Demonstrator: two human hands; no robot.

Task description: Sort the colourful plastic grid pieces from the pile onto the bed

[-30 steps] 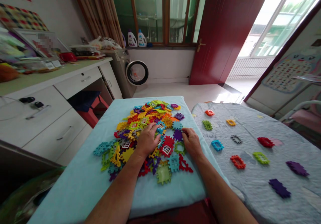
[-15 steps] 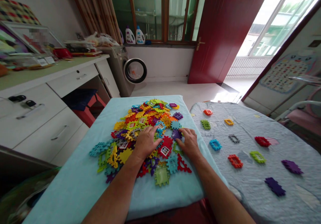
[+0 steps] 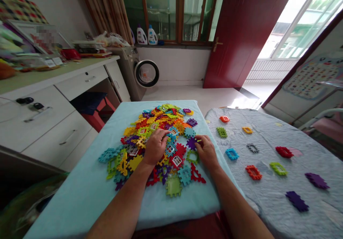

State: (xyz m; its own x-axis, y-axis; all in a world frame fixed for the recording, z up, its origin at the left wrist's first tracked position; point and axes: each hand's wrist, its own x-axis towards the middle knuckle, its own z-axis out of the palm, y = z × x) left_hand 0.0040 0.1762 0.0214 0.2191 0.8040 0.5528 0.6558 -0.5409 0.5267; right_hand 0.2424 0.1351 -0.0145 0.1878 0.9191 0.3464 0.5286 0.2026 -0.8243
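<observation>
A heap of colourful interlocking plastic building pieces (image 3: 135,163) lies on the light blue cloth. My left hand (image 3: 155,147) is over the middle of the heap, fingers curled together beside a blue window piece (image 3: 173,131); whether anything is between them is hidden. On the heap's right side, my right hand (image 3: 207,151) pinches the edge of a purple square building piece (image 3: 191,143). A red piece with a white window (image 3: 177,160), a green frame piece (image 3: 192,157) and a red triangular piece (image 3: 197,174) lie near it.
To the right, a grey-blue cloth-covered surface (image 3: 230,196) carries separate pieces, among them a blue frame (image 3: 232,154), a red piece (image 3: 284,152) and a dark purple piece (image 3: 297,200). A desk (image 3: 88,67) stands left, with a stool (image 3: 93,105) beneath.
My left hand's fingers have drawn together. My right hand has closed its fingers on the purple piece, and the green frame piece shows more fully. The view has shifted slightly.
</observation>
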